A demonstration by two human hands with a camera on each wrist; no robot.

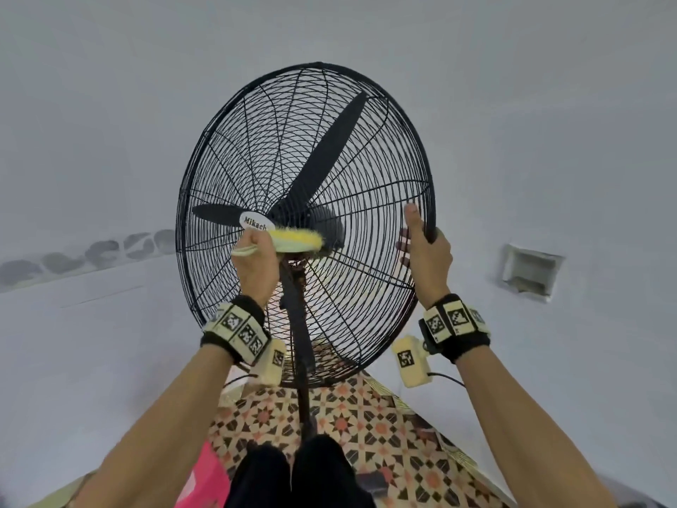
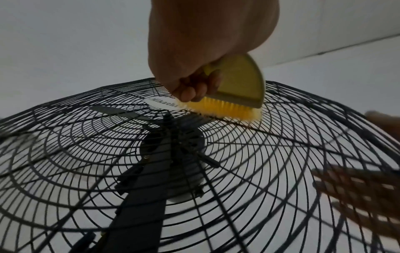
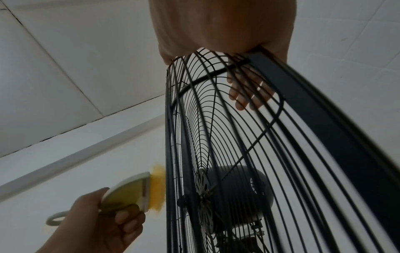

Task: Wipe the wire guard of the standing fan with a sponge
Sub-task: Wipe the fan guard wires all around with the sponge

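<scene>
Directly ahead, the standing fan's black wire guard [image 1: 304, 221] faces me upright on its pole; my left hand [image 1: 256, 262] is curled round a yellow bristled scrubber [image 2: 229, 104], not a soft sponge, pressed just beside the white centre badge [image 1: 256, 221]. My right hand [image 1: 425, 247] wraps the stiff outer rim, the sensible hold, since I judge the thin wires springy and the fan top-heavy.

"Mikachi" in dark letters, white oval badge [image 2: 162, 103], centre of fan guard [image 2: 270, 154]

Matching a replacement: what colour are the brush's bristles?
Yellow bristles on the brush, clearest in the left wrist view.
</scene>
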